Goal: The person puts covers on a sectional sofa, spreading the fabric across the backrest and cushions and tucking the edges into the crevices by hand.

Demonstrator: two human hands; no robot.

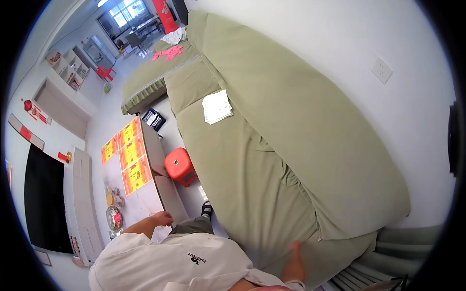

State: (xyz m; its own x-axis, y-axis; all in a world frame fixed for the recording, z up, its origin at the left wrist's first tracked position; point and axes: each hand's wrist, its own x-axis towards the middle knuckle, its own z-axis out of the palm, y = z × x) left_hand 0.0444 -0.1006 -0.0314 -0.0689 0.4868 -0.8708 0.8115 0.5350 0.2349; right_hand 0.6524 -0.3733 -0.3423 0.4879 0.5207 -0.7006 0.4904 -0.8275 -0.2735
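Observation:
My left hand [163, 218] is beside the near edge of the low table [141, 203], its fingers curled in. Whether it holds anything is hidden; a pale, translucent patch shows just below it. Smeared by motion, my right hand [294, 246] is over the green-covered sofa [242, 194], close to its near end, and its fingers do not show clearly. Farther along the seat lies a small stack of white papers [217, 106].
A red plastic stool [179, 166] stands between table and sofa, with a dark basket [154, 119] beyond. Red-and-yellow printed sheets [131, 155], jars [114, 200] and a tray [114, 218] are on the table. Pink cloth [168, 53] lies on the far sofa section.

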